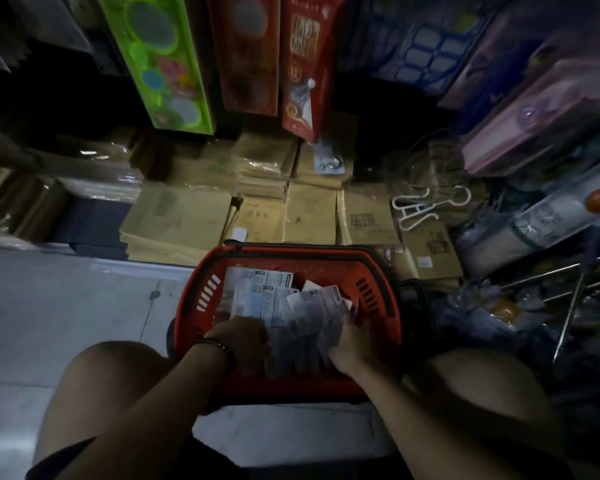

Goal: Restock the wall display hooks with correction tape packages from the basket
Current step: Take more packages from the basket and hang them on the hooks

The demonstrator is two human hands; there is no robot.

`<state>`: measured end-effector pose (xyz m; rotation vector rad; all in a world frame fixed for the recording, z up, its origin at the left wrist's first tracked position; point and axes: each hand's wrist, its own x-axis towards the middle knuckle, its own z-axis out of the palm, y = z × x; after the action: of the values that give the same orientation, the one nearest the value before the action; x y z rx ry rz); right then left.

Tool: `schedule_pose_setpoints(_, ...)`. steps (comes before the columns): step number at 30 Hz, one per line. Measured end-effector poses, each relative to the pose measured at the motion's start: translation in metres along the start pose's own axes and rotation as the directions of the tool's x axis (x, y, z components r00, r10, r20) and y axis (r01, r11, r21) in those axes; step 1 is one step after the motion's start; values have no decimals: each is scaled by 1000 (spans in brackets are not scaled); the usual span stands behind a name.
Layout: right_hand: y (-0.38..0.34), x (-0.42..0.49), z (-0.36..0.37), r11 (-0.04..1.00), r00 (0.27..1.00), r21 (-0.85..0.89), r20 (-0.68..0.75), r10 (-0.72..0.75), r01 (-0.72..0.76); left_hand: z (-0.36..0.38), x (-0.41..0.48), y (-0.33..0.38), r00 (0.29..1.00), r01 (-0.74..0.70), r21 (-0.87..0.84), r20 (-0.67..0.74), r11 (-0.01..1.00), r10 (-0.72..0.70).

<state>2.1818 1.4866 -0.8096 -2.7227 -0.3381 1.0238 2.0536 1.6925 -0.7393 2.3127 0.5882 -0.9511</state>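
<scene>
Right hand (352,344) grips packages (267,299) in basket (291,252), left hand (243,341) touching.

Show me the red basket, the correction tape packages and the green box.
red basket (187,318), head view, on its left wall.
correction tape packages (257,299), head view, on a card mid-pile.
green box (160,64), head view, on its front face.

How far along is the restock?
Done: no hung tape visible in this view. In hand: right hand grips a fanned bunch of correction tape packages inside the red basket; left hand rests among them, fingers hidden. Left: the basket holds many packages, so hanging looks mostly ahead.
</scene>
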Motion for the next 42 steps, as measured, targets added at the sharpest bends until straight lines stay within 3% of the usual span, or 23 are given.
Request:
schedule_pose_setpoints(5,-5,16,34,987,998,-154,-50,36,-44,-2,14,-2,999,-22,-22,33,1000,23)
schedule_pose_setpoints(8,2,34,57,997,985,-76,-173,3,-17,2,18,-2,999,-34,-3,15,999,34)
schedule_pose_setpoints(13,13,60,80,999,967,31,-254,32,-25,8,26,-3,997,-65,-7,47,998,65)
schedule_pose_setpoints(15,15,63,77,991,958,39,-252,133,-127,7,28,-3,996,-56,-24,60,998,58)
schedule_pose_setpoints(20,3,55,42,945,942,77,-90,325,-318,6,33,0,996,-42,-46,75,998,46)
schedule_pose_setpoints(27,-1,34,15,944,948,150,-87,308,-293,4,36,2,996,-31,-108,75,994,39)
schedule_pose_setpoints(34,-6,-26,-31,858,923,455,-170,345,-237,2,33,9,1000,-17,-176,8,984,18)
schedule_pose_setpoints(37,3,-34,-29,824,920,539,-208,334,-177,4,26,13,999,-24,-286,-27,958,17)
schedule_pose_setpoints(40,19,-40,-36,719,937,695,-239,254,-17,9,13,20,998,-36,-440,-54,897,14)
schedule_pose_setpoints(42,2,-73,-63,584,953,808,-236,191,83,7,2,32,999,-32,-644,-41,765,7)
